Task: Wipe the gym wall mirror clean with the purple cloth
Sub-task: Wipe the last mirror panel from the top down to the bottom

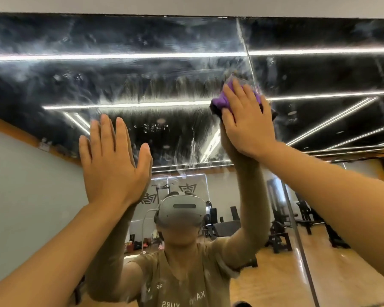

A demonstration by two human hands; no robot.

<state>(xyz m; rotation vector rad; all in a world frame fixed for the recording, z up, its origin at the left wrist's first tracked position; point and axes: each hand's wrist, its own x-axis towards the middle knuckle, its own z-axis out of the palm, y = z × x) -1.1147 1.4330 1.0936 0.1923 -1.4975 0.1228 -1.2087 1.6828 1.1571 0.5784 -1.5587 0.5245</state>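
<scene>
right hand [246, 120] pressing purple cloth [222, 100] on mirror [142, 80], left hand [111, 165] flat

Person, one, seen directly and as a reflection.
- Left hand [111, 165]: bare, no rings, no watch or band at the wrist.
- Right hand [248, 122]: bare, likewise without jewellery.
- Forearms: bare, uncovered to the frame edge.
- Headset [179, 210]: light grey, smooth rounded visor with a dark oblong slot at front centre; grey strap over the crown; thin pale cable looping down at one side.
- T-shirt [186, 282]: olive-brown, short sleeves, round neck, pale mirrored lettering across the chest, partly illegible.
</scene>
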